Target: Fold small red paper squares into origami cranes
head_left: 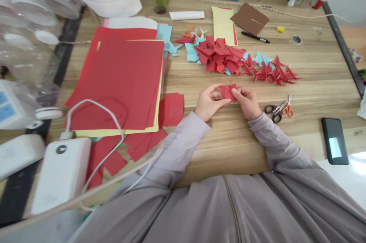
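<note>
Grey-sleeved left hand [207,104] and right hand [248,103] pinch one red paper [228,92]

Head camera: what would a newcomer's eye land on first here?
The left hand and right hand pinch a small red paper piece at the centre of the view. Just beyond lies a pile of folded red and blue paper figures. A stack of red sheets fills the left, and scissors lie beside the right hand.

Scissors [278,110] right of the folded piece [228,92] — sheet stack [120,83] left, crane pile [223,58] behind.
</note>
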